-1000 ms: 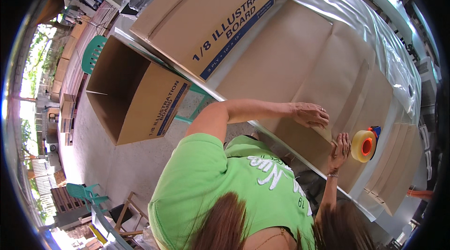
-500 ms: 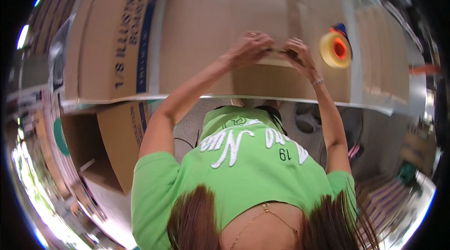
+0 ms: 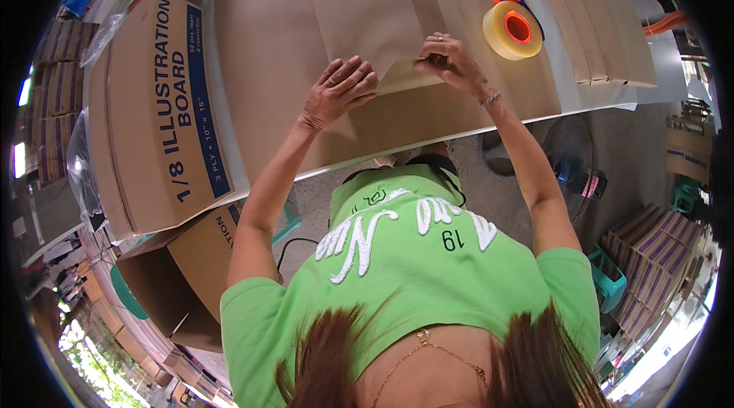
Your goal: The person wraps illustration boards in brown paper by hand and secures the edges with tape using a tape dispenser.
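A wide brown cardboard piece [image 3: 359,3] lies on the table in front of me, with a darker strip running along it and a flap [image 3: 397,113] at its near edge. My left hand [image 3: 340,93] rests on it, fingers stretched and slightly apart, holding nothing. To the right, my right hand [image 3: 453,64] is closed with bent fingers pinched together beside a pale, shiny patch [image 3: 405,75] on the cardboard. What the pinch holds, if anything, is too small to make out. A roll of clear tape [image 3: 498,32] on a blue and orange dispenser stands beyond my right hand.
On the left stands a printed brown carton [image 3: 157,113] with a blue band. An open carton [image 3: 172,282] sits lower beside it. Folded cardboard pieces [image 3: 592,18] lie at the right end of the table. A teal stool [image 3: 606,279] and stacked bundles [image 3: 650,263] are on the floor to the right.
My hands, close together before, are now apart. The left has opened and moved left and down onto the cardboard; the right stays pinched. The whole view has tilted.
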The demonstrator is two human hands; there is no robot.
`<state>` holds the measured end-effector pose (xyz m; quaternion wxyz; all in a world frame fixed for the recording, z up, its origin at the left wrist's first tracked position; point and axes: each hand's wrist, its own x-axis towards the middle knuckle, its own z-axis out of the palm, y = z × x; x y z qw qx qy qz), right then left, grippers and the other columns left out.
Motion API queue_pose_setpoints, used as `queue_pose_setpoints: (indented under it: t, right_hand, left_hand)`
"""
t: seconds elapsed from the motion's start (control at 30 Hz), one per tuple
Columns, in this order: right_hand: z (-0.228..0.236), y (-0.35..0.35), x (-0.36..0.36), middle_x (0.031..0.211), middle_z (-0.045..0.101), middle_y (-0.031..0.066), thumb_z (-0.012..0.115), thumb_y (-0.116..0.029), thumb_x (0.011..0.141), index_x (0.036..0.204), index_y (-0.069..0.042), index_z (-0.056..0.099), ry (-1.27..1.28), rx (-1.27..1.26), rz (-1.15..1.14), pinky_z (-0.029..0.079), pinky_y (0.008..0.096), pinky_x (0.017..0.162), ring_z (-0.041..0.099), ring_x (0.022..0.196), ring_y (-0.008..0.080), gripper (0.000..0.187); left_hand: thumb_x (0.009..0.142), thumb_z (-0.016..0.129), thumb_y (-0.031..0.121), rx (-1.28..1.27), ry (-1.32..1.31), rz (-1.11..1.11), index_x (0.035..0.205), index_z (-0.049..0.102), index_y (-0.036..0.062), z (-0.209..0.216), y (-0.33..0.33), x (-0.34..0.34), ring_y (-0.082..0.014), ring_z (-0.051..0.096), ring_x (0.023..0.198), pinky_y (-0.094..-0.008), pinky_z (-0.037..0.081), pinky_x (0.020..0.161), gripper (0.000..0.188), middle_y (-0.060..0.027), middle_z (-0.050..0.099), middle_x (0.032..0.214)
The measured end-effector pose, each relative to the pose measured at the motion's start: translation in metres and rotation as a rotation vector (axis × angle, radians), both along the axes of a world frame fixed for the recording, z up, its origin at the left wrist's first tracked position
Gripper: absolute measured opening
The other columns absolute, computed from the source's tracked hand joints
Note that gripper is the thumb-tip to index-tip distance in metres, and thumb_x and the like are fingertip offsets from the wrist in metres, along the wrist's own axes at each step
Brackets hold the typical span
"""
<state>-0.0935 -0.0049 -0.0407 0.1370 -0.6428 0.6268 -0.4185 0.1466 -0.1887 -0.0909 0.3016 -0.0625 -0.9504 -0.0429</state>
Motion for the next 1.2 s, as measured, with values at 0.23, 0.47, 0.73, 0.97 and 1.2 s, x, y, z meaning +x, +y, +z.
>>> queue_pose_setpoints:
  t: [0.23, 0.47, 0.73, 0.97, 1.2]
  right_hand:
    - [0.006, -0.002, 0.002, 0.071, 0.054, 0.0086, 0.073, -0.012, 0.077, 0.077, -0.003, 0.054, 0.014, 0.061, -0.027, 0.039, 0.0372, 0.070, 0.050, 0.071, 0.0277, 0.021]
    - [0.003, 0.000, 0.002, 0.072, 0.057, 0.0075, 0.075, -0.018, 0.080, 0.077, -0.004, 0.057, -0.096, 0.104, -0.102, 0.040, 0.0378, 0.069, 0.052, 0.071, 0.0270, 0.023]
    - [-0.012, -0.006, 0.016, 0.078, 0.062, 0.0011, 0.071, -0.029, 0.086, 0.084, -0.012, 0.060, 0.232, 0.010, -0.318, 0.042, 0.0355, 0.077, 0.061, 0.081, 0.0222, 0.020]
    - [-0.010, -0.023, 0.032, 0.085, 0.066, -0.0019, 0.066, -0.024, 0.091, 0.091, -0.015, 0.063, 0.247, -0.039, -0.679, 0.041, 0.0347, 0.080, 0.063, 0.084, 0.0193, 0.010]
    - [-0.002, 0.009, 0.017, 0.089, 0.067, 0.0050, 0.067, -0.012, 0.087, 0.095, -0.013, 0.068, -0.098, -0.149, -0.648, 0.042, 0.0363, 0.082, 0.062, 0.089, 0.0210, 0.008]
  left_hand:
    - [0.082, 0.076, 0.028, 0.133, 0.177, 0.138, 0.105, 0.068, 0.0149, -0.003, 0.022, -0.013, -0.0239, 0.062, 0.110, -0.0395, 0.046, 0.101, 0.028, -0.0011, 0.066, 0.115]
    - [0.084, 0.072, 0.020, 0.409, 0.028, 0.308, 0.123, 0.060, 0.0127, 0.024, 0.078, -0.028, -0.0261, 0.054, 0.121, -0.0445, 0.039, 0.107, 0.041, -0.0053, 0.060, 0.125]
    - [0.078, 0.074, 0.026, 0.358, -0.354, 0.449, 0.156, 0.015, 0.0102, 0.025, 0.128, -0.036, -0.0245, 0.013, 0.150, -0.0469, 0.011, 0.122, 0.099, -0.0069, 0.015, 0.162]
    - [0.073, 0.078, 0.029, 0.371, -0.438, 0.513, 0.155, 0.016, 0.0100, 0.034, 0.135, -0.042, -0.0247, 0.009, 0.151, -0.0458, 0.009, 0.123, 0.104, -0.0063, 0.013, 0.163]
    - [0.073, 0.078, 0.034, 0.341, -0.503, 0.552, 0.157, 0.011, 0.0147, 0.033, 0.134, -0.040, -0.0243, 0.004, 0.151, -0.0459, 0.005, 0.123, 0.109, -0.0030, 0.009, 0.164]
